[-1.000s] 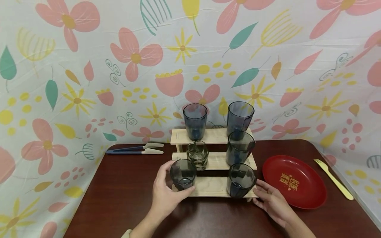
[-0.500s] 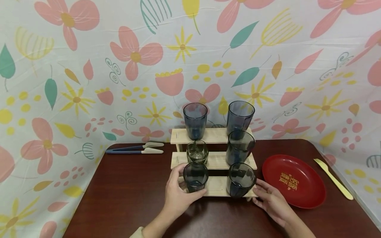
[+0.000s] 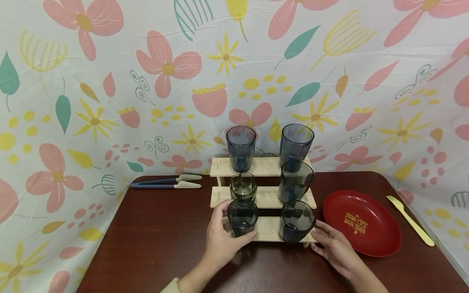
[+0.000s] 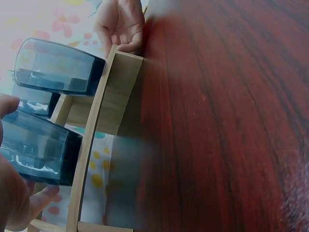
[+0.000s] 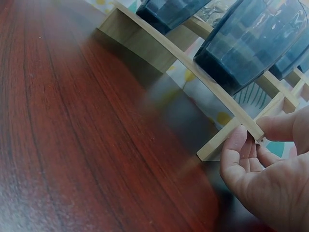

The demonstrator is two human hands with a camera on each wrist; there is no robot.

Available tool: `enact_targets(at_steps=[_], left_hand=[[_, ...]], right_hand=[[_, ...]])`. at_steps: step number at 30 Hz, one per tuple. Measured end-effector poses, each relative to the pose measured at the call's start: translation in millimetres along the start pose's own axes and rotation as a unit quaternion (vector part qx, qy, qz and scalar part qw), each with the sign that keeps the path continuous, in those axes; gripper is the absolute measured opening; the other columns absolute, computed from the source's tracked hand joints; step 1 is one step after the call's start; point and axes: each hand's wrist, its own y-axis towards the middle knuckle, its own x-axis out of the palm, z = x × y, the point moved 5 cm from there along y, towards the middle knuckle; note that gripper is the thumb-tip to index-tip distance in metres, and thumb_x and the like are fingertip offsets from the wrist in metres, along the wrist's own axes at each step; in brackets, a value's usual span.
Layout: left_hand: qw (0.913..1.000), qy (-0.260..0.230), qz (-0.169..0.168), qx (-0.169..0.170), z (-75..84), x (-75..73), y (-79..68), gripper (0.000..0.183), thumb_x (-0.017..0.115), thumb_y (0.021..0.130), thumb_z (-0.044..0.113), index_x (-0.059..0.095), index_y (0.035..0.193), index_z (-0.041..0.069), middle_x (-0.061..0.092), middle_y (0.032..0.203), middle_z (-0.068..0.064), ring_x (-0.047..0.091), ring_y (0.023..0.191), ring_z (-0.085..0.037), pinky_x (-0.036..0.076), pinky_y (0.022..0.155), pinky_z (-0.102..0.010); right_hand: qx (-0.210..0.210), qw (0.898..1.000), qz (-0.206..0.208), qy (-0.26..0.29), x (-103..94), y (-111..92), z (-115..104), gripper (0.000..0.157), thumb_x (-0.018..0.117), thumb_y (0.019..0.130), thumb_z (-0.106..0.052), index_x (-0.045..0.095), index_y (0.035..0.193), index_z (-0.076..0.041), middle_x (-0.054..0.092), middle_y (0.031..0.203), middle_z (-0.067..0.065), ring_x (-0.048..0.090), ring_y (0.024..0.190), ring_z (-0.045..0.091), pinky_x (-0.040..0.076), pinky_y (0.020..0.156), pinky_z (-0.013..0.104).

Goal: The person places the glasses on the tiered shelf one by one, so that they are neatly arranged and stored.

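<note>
My left hand [image 3: 222, 241] grips a dark smoky drinking glass [image 3: 243, 219], thumb at its front and fingers round its left side. That glass stands upright at the left part of the lowest step of a three-tier wooden rack [image 3: 266, 228]; in the left wrist view its base is right at the board. With thumb and fingertips, my right hand [image 5: 270, 179] pinches the right end of the same step. Beside it on that step is another smoky glass [image 3: 296, 221]. Behind the held glass, a short clear-greenish glass [image 3: 243, 186] sits on the middle step, partly hidden.
A taller glass [image 3: 296, 182] shares the middle step, and two bluish glasses [image 3: 240, 148] occupy the top one. Right of the rack lie a red oval plate [image 3: 381, 228] and a yellow fork [image 3: 412, 221]. Blue-and-white tongs [image 3: 165, 183] lie back left on the brown table [image 3: 154, 236].
My left hand has shifted the gripped glass rightward along the lowest step, mostly in the first half second. The right hand keeps its hold on the step's end.
</note>
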Motion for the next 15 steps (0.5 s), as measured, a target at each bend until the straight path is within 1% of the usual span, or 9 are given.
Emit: enact_targets(at_steps=[6,10,13,15], left_hand=[[0.9998,0.017,-0.003,-0.007,-0.1,0.3,-1.2,0.096,0.101,0.067,0.027,0.048,0.146,0.033,0.055,0.129,0.005,0.057,0.113,-0.018,0.059,0.087,-0.039],[0.9998,0.015,-0.007,-0.011,0.2,-1.8,-2.8,0.096,0.1,0.068,0.036,0.047,0.147,0.033,0.055,0.13,0.005,0.057,0.115,-0.017,0.058,0.09,-0.039],[0.9999,0.006,-0.013,-0.01,2.1,-5.4,-3.4,0.094,0.099,0.069,0.041,0.048,0.147,0.031,0.055,0.132,0.006,0.056,0.118,-0.017,0.057,0.093,-0.039],[0.9999,0.001,-0.013,-0.001,3.7,-9.1,-3.2,0.092,0.098,0.071,0.038,0.049,0.147,0.027,0.055,0.133,0.006,0.056,0.119,-0.018,0.057,0.093,-0.041]], right_hand=[[-0.001,1.0,0.007,-0.008,0.2,0.1,0.4,0.069,0.046,0.112,-0.01,0.001,0.162,0.003,0.057,0.122,-0.001,0.06,0.103,0.011,0.055,0.089,0.033],[0.001,1.0,0.011,-0.009,0.1,0.3,1.4,0.068,0.045,0.112,-0.01,0.001,0.162,0.002,0.057,0.121,-0.001,0.06,0.102,0.011,0.055,0.088,0.033],[0.002,1.0,0.014,-0.012,-0.3,-0.2,1.7,0.068,0.046,0.112,-0.01,0.002,0.162,0.003,0.057,0.121,-0.001,0.06,0.102,0.011,0.055,0.089,0.033],[0.002,1.0,0.017,-0.019,-0.5,-0.6,1.6,0.068,0.045,0.112,-0.011,0.002,0.162,0.003,0.057,0.123,-0.001,0.06,0.104,0.01,0.054,0.09,0.033]])
